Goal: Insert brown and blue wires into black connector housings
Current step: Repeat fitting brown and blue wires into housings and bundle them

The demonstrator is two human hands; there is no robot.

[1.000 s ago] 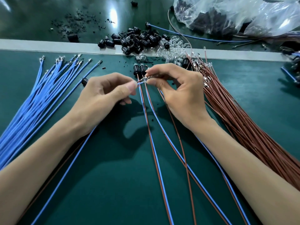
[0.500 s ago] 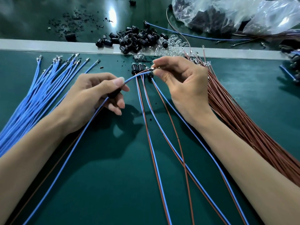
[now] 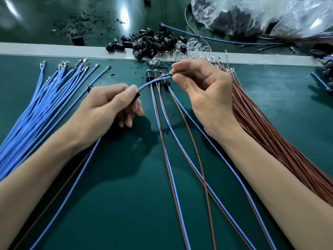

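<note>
My left hand (image 3: 106,110) grips a small black connector housing (image 3: 136,98) between thumb and fingers. A blue wire (image 3: 150,83) arcs out of the housing to my right hand (image 3: 205,98), which pinches the wire's metal terminal end (image 3: 170,75) between thumb and forefinger. The same blue wire, with a brown one beside it, trails back under my left wrist toward the near edge. Just beyond the hands lie three finished housings (image 3: 152,75), each with a blue and brown wire pair (image 3: 163,134) running toward me.
A fan of loose blue wires (image 3: 36,107) lies at the left, a thick bundle of brown wires (image 3: 263,127) at the right. A pile of black housings (image 3: 149,43) and clear bulbs (image 3: 191,49) sits on the pale strip behind. A plastic bag (image 3: 261,15) lies far right.
My hands have drawn apart: the left slid back along the blue wire with the black housing, and the right moved slightly away, still pinching the terminal end.
</note>
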